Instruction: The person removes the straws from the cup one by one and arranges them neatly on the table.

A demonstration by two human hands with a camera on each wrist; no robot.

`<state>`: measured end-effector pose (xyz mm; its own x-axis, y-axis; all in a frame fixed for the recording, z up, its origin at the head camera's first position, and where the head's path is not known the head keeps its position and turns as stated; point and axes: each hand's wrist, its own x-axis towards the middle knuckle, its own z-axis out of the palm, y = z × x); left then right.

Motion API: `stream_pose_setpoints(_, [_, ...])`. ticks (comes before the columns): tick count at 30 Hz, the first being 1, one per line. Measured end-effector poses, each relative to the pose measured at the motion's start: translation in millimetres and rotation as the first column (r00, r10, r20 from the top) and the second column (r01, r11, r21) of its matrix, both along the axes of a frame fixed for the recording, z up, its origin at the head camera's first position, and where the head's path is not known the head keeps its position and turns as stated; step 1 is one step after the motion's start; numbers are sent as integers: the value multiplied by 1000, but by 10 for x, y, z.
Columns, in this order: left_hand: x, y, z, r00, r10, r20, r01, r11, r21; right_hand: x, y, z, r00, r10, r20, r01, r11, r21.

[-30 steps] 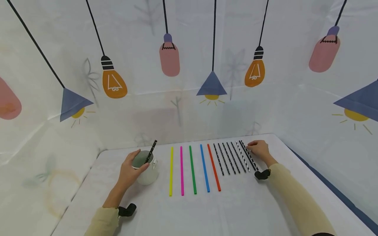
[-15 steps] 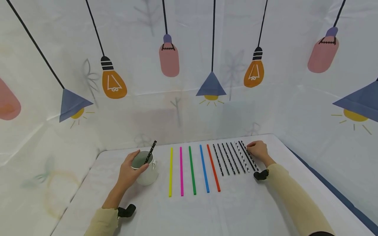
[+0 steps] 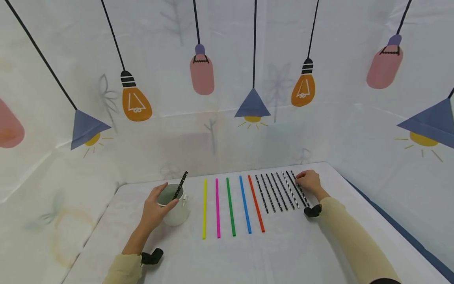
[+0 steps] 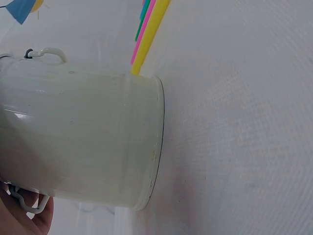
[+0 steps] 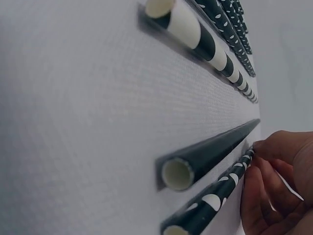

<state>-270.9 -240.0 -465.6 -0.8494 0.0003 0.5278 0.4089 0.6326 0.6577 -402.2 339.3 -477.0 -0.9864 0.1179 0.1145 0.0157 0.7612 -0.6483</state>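
Note:
My left hand (image 3: 154, 211) spans the rim of a whitish enamel pail (image 3: 176, 216), thumb and fingers on opposite sides. The pail, with small loop ears, stands on the table at the left, and a black patterned straw (image 3: 181, 184) leans in it. At the right end of the row, my right hand (image 3: 309, 182) pinches the far end of a black straw with white spots (image 5: 215, 198), which lies along the table. Close beside it are a plain black straw (image 5: 210, 156) and a black-and-white striped straw (image 5: 212, 51).
Several spotted black straws (image 3: 273, 193) lie parallel left of the striped one. Further left are yellow (image 3: 204, 209), pink (image 3: 218, 209), green (image 3: 231, 207), blue (image 3: 245, 205) and red (image 3: 256, 203) straws. A lamp-printed cloth (image 3: 227, 142) hangs behind the white table.
The head view has tilted slightly. The far end of the pinched spotted straw now sits slightly further from the plain black one. The left hand keeps its hold on the pail.

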Motion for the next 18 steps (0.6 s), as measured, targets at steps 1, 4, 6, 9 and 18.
stream_pose_setpoints(1, [-5,1,-1,1000,0,2,0,1000,-2,-2,8,2,1000,0,0,0,1000,3])
stream_pose_setpoints(4, [-10,2,-6,1000,-4,4,4,1000,-4,-8,27,4,1000,-8,7,8,1000,3])
stream_pose_setpoints(6, [-8,3,-8,1000,-2,-1,2,1000,-6,-6,29,8,1000,-9,6,9,1000,-2])
stream_pose_setpoints(9, [2,8,-4,1000,0,-7,0,1000,-1,-6,33,3,1000,-12,0,12,1000,-11])
stream_pose_setpoints(18, [23,10,-1,1000,3,-9,-3,1000,-2,-8,37,-43,1000,-19,3,20,999,-25])
